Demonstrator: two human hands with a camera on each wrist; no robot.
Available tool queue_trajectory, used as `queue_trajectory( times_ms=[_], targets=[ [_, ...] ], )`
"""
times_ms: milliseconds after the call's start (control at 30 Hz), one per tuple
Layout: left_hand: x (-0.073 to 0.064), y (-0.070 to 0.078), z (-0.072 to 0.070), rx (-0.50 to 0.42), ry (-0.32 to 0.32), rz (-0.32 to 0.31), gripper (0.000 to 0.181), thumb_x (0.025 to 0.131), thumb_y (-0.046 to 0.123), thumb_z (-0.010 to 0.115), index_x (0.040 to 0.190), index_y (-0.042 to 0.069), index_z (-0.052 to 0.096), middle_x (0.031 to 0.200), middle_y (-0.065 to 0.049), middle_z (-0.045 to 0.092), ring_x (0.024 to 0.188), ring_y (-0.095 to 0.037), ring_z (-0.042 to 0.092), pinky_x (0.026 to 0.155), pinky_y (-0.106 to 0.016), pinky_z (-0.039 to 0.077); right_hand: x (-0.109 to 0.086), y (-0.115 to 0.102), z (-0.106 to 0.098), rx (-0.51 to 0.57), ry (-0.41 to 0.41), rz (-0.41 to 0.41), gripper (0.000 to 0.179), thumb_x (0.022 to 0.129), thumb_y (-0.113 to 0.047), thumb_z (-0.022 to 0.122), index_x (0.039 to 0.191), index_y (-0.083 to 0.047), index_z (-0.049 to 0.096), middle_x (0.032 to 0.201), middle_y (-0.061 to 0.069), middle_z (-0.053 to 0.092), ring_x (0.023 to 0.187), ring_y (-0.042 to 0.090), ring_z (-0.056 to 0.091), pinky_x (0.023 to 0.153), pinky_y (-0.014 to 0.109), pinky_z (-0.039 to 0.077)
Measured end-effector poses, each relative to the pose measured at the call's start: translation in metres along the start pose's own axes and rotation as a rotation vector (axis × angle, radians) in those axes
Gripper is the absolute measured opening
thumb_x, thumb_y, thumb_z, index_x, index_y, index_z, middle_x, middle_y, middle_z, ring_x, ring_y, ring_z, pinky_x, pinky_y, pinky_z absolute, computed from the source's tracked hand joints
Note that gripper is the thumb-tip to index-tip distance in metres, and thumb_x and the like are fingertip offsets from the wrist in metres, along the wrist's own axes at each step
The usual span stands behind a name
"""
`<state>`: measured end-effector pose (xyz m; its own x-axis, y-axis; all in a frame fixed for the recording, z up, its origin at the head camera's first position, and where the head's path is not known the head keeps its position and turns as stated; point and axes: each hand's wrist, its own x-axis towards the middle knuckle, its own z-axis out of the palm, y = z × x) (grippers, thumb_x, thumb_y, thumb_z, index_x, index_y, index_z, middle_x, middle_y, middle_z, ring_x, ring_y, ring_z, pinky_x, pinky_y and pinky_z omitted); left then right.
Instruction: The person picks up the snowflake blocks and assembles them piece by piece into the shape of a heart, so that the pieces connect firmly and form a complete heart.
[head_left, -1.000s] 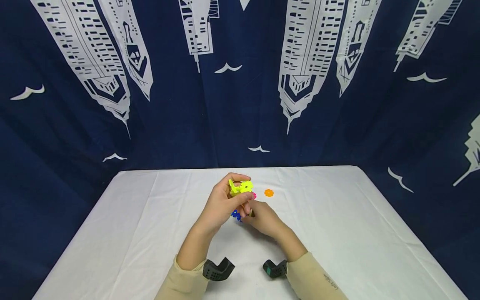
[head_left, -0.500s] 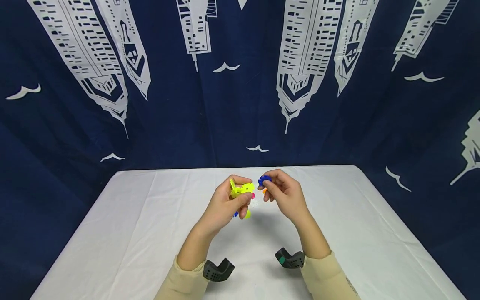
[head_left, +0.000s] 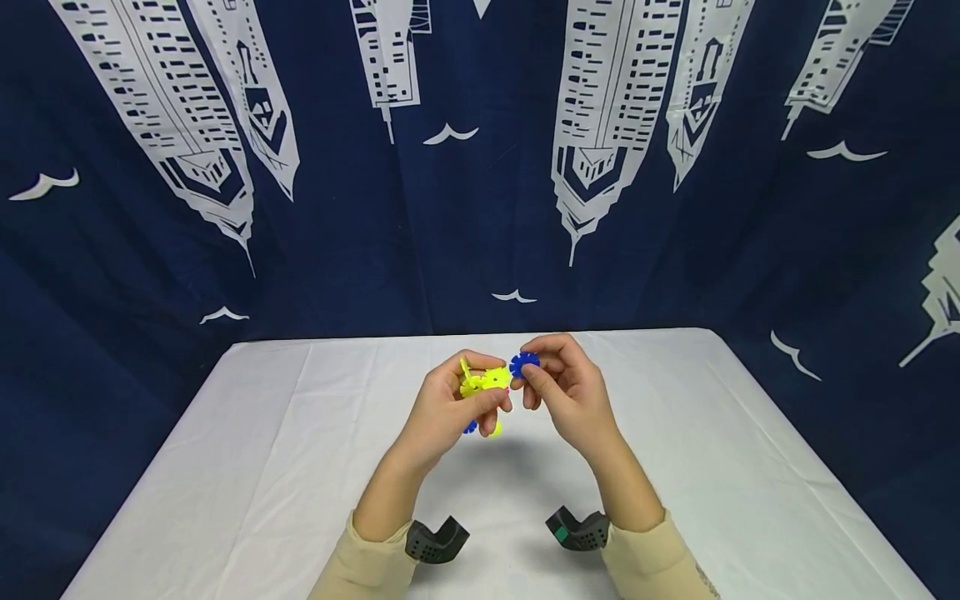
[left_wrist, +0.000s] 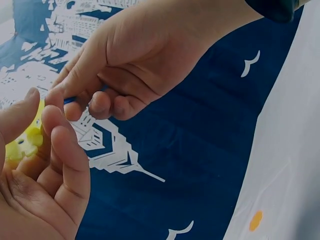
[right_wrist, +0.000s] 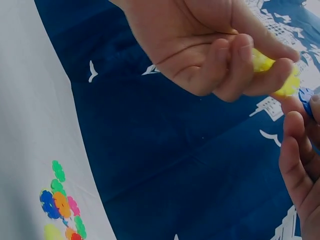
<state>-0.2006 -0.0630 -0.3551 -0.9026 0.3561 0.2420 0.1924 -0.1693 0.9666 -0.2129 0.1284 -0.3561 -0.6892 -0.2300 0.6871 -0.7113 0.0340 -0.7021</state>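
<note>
Between thumb and fingers, my left hand (head_left: 441,410) holds a cluster of joined yellow notched discs (head_left: 493,378), one standing on edge at its left end. My right hand (head_left: 576,393) pinches a blue notched disc (head_left: 517,365) by its right side, thumb in front. The blue disc's free edge is right beside the yellow cluster, both raised above the table. In the right wrist view, the blue disc (right_wrist: 305,98) shows close to the yellow cluster (right_wrist: 288,87). Fingers cover much of the cluster in the left wrist view.
On the white-covered table (head_left: 315,458), a blue disc (head_left: 470,427) and a yellow disc (head_left: 496,429) lie beneath the hands. Loose green (right_wrist: 58,171), orange (right_wrist: 61,204) and pink discs (right_wrist: 74,205) show in the right wrist view. A dark blue curtain (head_left: 420,225) hangs behind.
My right hand has come up from low beside the left hand, bringing a blue disc, then shifted slightly left toward the yellow cluster. My left hand has stayed nearly still.
</note>
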Motion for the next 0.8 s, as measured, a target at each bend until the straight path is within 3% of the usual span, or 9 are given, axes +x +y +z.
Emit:
queue_trajectory(
  times_ms=[167,400,567,700,800],
  targets=[
    [0.0,0.0,0.0,-0.046,0.001,0.009,0.031,0.089,0.0,0.071,0.116,0.0,0.057,0.079,-0.003,0.072,0.05,-0.013,0.055,0.053,-0.019,0.049,-0.001,-0.001,0.009,0.03,0.024,-0.064,0.02,0.092,0.015,0.058,0.111,0.008,0.056,0.077,0.017,0.065,0.055,0.014,0.057,0.053,0.022,0.053],
    [-0.002,0.001,0.005,-0.16,0.042,0.002,0.031,0.087,0.0,0.073,0.114,-0.001,0.058,0.077,-0.001,0.071,0.047,-0.013,0.054,0.051,-0.019,0.048,-0.004,-0.002,0.024,0.11,0.124,-0.134,0.019,0.091,0.017,0.057,0.109,0.016,0.051,0.074,0.019,0.061,0.057,0.01,0.059,0.053,0.019,0.052],
    [-0.002,0.0,0.007,-0.237,0.02,0.026,0.03,0.088,0.005,0.074,0.112,0.001,0.058,0.076,-0.001,0.072,0.047,-0.011,0.054,0.049,-0.018,0.045,-0.006,-0.002,0.031,0.127,0.193,-0.14,0.019,0.092,0.014,0.057,0.109,0.018,0.05,0.077,0.006,0.063,0.057,0.007,0.059,0.055,0.017,0.053],
    [-0.002,-0.001,0.007,-0.278,-0.006,0.035,0.027,0.089,0.008,0.074,0.112,0.005,0.059,0.076,-0.002,0.072,0.05,-0.01,0.056,0.048,-0.017,0.044,-0.006,-0.001,0.034,0.156,0.195,-0.144,0.021,0.095,0.007,0.058,0.108,0.02,0.047,0.079,-0.002,0.064,0.056,0.006,0.058,0.054,0.016,0.052],
    [-0.002,-0.001,0.007,-0.286,-0.007,0.019,0.026,0.09,0.006,0.072,0.112,0.006,0.058,0.076,-0.001,0.071,0.051,-0.01,0.055,0.048,-0.016,0.044,-0.005,0.0,0.034,0.157,0.18,-0.145,0.024,0.097,0.002,0.057,0.108,0.021,0.047,0.078,0.002,0.063,0.055,0.006,0.058,0.053,0.017,0.051]
  ],
)
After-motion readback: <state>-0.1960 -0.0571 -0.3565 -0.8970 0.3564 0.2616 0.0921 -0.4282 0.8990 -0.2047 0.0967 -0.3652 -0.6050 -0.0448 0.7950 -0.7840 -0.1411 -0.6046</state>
